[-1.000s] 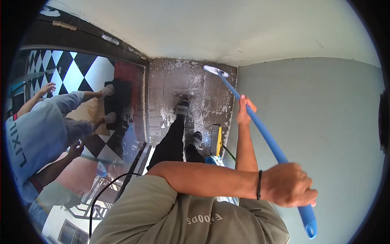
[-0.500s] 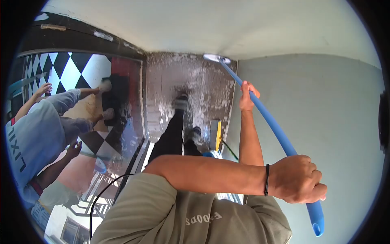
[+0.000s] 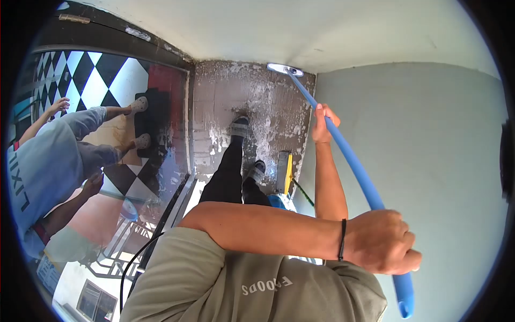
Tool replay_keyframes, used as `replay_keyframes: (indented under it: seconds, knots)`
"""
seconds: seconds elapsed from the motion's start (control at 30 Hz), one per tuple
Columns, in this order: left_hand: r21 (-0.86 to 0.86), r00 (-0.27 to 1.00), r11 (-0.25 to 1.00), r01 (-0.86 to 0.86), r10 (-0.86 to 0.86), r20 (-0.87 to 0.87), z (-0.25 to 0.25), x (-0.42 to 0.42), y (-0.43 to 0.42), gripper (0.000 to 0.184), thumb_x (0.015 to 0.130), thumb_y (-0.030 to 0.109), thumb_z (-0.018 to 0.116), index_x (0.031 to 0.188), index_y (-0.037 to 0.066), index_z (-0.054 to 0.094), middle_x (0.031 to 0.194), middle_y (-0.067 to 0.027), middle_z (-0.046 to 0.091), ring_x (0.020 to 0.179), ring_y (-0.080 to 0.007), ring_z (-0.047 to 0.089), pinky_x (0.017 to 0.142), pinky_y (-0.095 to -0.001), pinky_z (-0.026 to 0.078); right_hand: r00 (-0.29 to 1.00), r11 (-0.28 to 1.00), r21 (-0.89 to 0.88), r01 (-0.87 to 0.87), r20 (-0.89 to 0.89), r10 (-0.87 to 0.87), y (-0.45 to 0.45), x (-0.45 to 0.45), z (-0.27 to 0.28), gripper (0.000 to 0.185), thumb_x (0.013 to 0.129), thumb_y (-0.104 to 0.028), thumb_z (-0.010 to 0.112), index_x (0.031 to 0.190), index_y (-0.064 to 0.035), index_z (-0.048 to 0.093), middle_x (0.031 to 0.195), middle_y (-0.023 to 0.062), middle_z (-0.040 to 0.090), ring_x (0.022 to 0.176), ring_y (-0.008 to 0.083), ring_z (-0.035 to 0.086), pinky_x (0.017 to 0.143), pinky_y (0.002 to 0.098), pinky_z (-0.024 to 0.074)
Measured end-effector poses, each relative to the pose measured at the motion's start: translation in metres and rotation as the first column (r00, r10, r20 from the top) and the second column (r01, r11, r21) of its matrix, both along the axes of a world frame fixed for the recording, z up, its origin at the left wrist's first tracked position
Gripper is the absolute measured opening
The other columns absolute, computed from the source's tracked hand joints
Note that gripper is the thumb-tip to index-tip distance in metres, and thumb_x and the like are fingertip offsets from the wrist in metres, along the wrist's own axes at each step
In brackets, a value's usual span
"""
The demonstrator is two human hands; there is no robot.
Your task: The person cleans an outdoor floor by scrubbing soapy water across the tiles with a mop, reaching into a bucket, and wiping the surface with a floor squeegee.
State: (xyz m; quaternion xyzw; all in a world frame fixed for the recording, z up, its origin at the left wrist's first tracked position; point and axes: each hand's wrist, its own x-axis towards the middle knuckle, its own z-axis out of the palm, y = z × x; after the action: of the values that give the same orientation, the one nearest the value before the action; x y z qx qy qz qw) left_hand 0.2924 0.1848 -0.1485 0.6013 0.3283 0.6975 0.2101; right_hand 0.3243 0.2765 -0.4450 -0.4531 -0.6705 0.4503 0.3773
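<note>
A long blue pole [image 3: 357, 165] runs from beside my chest to the far corner of the floor. Its flat, white-rimmed head [image 3: 278, 68] lies against the foot of the pale wall; I cannot tell exactly what kind of cleaning tool it is. My left hand [image 3: 380, 241], with a black band at the wrist, crosses my body and is wrapped round the pole near its hollow end. Further up, my right hand [image 3: 326, 122] grips the shaft with its thumb along it. White foam streaks the wet brown floor [image 3: 214, 96] around my shoes [image 3: 240, 127].
A yellow-edged tool [image 3: 289, 172] with a green handle stands by the right-hand wall [image 3: 407, 134], beside something blue [image 3: 277, 201]. On the left is a glass panel [image 3: 169, 155] showing a person in a blue shirt [image 3: 48, 166]. A black cable [image 3: 126, 268] hangs near my left side.
My left hand and the pole's near end have shifted left and slightly down. The flat head stays at the wall's foot. The whole view has tilted a little.
</note>
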Motion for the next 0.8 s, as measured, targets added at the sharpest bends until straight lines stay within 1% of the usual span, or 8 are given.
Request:
replay_keyframes:
  seconds: [0.07,0.2,0.33,0.4,0.5,0.57,0.63,0.8]
  knots:
    - [-0.012,0.999,0.999,0.041,-0.041,-0.013,0.004,0.007,-0.015,0.029,0.072,0.017,0.066,0.056,0.008,0.042,0.047,0.001,0.029,0.039,-0.0141,0.036,0.037,-0.0295,0.025,0.999,0.999,0.02,-0.042,-0.008,0.042,-0.01,-0.002,0.011,0.042,0.088,-0.012,0.057,0.055,-0.0055,0.033,0.055,0.0002,0.04,0.053,0.0083,0.033,0.05,0.0262,0.0259]
    - [-0.015,0.996,0.996,-0.084,0.084,-0.025,0.032,-0.008,-0.017,0.031,0.065,0.011,0.061,0.052,0.009,0.032,0.041,-0.0017,0.031,0.034,-0.0164,0.036,0.034,-0.0313,0.025,0.985,0.99,0.038,-0.135,-0.101,0.138,-0.028,-0.008,0.02,0.042,0.088,-0.01,0.057,0.055,-0.0049,0.032,0.056,0.0013,0.04,0.052,0.0089,0.032,0.048,0.0273,0.0256]
    - [0.039,0.991,0.993,-0.112,0.109,0.072,0.01,-0.011,-0.024,0.027,0.065,0.014,0.063,0.053,0.008,0.039,0.048,0.0003,0.027,0.038,-0.0134,0.034,0.037,-0.0288,0.022,0.986,0.984,0.088,-0.155,-0.054,0.16,-0.017,-0.033,0.009,0.04,0.087,-0.01,0.057,0.057,-0.0047,0.032,0.057,0.0017,0.04,0.053,0.0091,0.032,0.048,0.0278,0.0264]
    - [0.002,1.0,1.0,-0.008,0.008,-0.017,-0.013,-0.012,-0.034,0.025,0.062,0.014,0.062,0.054,0.008,0.04,0.047,0.0005,0.028,0.038,-0.0135,0.034,0.037,-0.0285,0.022,0.981,0.979,0.076,-0.191,0.053,0.187,-0.023,-0.03,-0.004,0.04,0.087,-0.011,0.057,0.057,-0.0052,0.032,0.057,0.0015,0.04,0.054,0.0092,0.033,0.048,0.0273,0.0271]
    - [-0.055,0.988,0.992,0.113,-0.119,-0.1,-0.015,-0.011,-0.072,0.026,0.061,0.011,0.063,0.053,0.007,0.039,0.046,0.0002,0.027,0.037,-0.0139,0.033,0.036,-0.0294,0.022,0.977,0.977,0.097,-0.191,-0.081,0.199,-0.061,-0.023,-0.006,0.039,0.087,-0.009,0.058,0.059,-0.0056,0.031,0.058,0.0018,0.039,0.054,0.0103,0.034,0.049,0.0275,0.0284]
    - [-0.076,0.992,0.991,0.111,-0.114,-0.049,-0.003,-0.018,-0.09,0.027,0.062,0.011,0.063,0.053,0.008,0.038,0.046,0.0003,0.026,0.036,-0.0144,0.033,0.036,-0.0299,0.022,0.947,0.951,0.177,-0.254,-0.152,0.282,-0.075,-0.027,-0.002,0.038,0.086,-0.008,0.058,0.059,-0.0051,0.032,0.057,0.0032,0.039,0.052,0.0127,0.034,0.048,0.0289,0.0287]
    - [-0.14,0.999,0.989,0.047,-0.048,-0.005,0.013,-0.021,-0.098,0.033,0.06,0.015,0.061,0.049,0.009,0.031,0.04,-0.0031,0.03,0.033,-0.0182,0.036,0.034,-0.0328,0.026,0.953,0.943,0.178,-0.28,-0.068,0.296,-0.086,-0.036,0.012,0.038,0.087,-0.008,0.058,0.059,-0.0047,0.033,0.057,0.0038,0.039,0.052,0.0138,0.035,0.049,0.029,0.0296]
    - [-0.044,0.996,0.997,0.063,-0.066,-0.054,-0.003,-0.057,-0.101,0.027,0.066,0.013,0.064,0.055,0.006,0.041,0.045,-0.0012,0.029,0.036,-0.0166,0.036,0.035,-0.0302,0.025,0.951,0.943,0.202,-0.263,-0.111,0.289,-0.084,-0.081,0.005,0.039,0.087,-0.011,0.059,0.059,-0.0036,0.034,0.057,0.0048,0.039,0.052,0.0122,0.035,0.049,0.0289,0.0303]
